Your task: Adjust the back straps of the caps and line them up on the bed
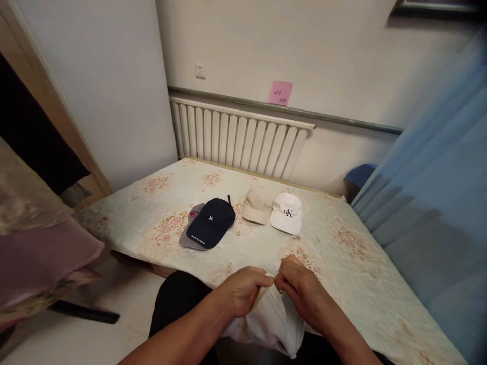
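Close to my body I hold a white cloth item with stitched lines, possibly a cap; its full shape is partly hidden by my hands. My left hand pinches its upper edge between thumb and fingers. Right beside it, my right hand is closed on the same edge, over a small part I cannot make out. Beyond my hands lie a navy cap on top of a grey cap, a beige cap and a white cap with black letters, the last two side by side.
The caps rest on a flat surface with a floral cover. Behind it are a white radiator, a wall socket and a pink note. A blue curtain hangs at the right; a pink cloth is at the left.
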Available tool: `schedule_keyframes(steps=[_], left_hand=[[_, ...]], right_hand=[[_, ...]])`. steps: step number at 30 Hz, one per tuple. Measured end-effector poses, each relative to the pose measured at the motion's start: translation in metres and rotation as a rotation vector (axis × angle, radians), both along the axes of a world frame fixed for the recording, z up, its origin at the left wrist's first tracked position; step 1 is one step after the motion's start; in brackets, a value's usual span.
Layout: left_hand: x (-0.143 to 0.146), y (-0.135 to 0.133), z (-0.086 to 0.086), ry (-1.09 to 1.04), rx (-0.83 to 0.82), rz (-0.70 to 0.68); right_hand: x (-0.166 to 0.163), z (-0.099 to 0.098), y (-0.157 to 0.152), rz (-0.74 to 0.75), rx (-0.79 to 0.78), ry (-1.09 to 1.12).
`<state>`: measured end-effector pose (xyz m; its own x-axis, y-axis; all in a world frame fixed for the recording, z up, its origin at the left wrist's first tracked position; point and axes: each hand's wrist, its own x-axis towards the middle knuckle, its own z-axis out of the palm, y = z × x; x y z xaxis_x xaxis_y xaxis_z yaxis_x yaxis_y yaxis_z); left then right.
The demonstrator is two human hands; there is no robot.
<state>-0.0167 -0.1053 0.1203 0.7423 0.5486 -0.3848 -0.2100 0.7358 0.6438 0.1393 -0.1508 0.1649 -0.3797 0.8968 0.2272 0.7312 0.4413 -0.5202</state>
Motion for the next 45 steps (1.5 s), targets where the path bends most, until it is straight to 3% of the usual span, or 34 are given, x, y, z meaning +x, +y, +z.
schedule_keyframes(steps=[5,14,23,36,38,41,43,45], left_hand=[[-0.001,-0.001,0.0,0.003,-0.036,0.007],[-0.003,-0.002,0.0,0.003,-0.023,0.047],[-0.004,0.001,-0.014,-0.039,-0.012,0.067],[-0.006,-0.001,-0.008,0.034,0.038,0.097],[-0.006,-0.002,-0.008,0.025,0.06,0.109],[-0.005,-0.002,-0.009,-0.02,0.091,0.1],[-0.004,-0.003,-0.009,-0.045,0.093,0.094],[-0.002,-0.004,-0.011,-0.059,0.101,0.095]], right_hand=[[0.0,-0.009,0.0,-0.001,0.015,0.02],[-0.002,-0.015,0.0,-0.026,0.194,-0.049],[-0.002,-0.028,0.001,-0.101,0.084,0.079],[-0.011,-0.028,0.002,-0.054,0.109,0.186],[-0.011,-0.031,0.001,-0.113,0.13,0.257],[-0.008,-0.041,-0.002,-0.396,0.081,0.409],[-0.007,-0.049,-0.004,-0.549,-0.083,0.542],[-0.007,-0.056,-0.005,-0.567,-0.289,0.695]])
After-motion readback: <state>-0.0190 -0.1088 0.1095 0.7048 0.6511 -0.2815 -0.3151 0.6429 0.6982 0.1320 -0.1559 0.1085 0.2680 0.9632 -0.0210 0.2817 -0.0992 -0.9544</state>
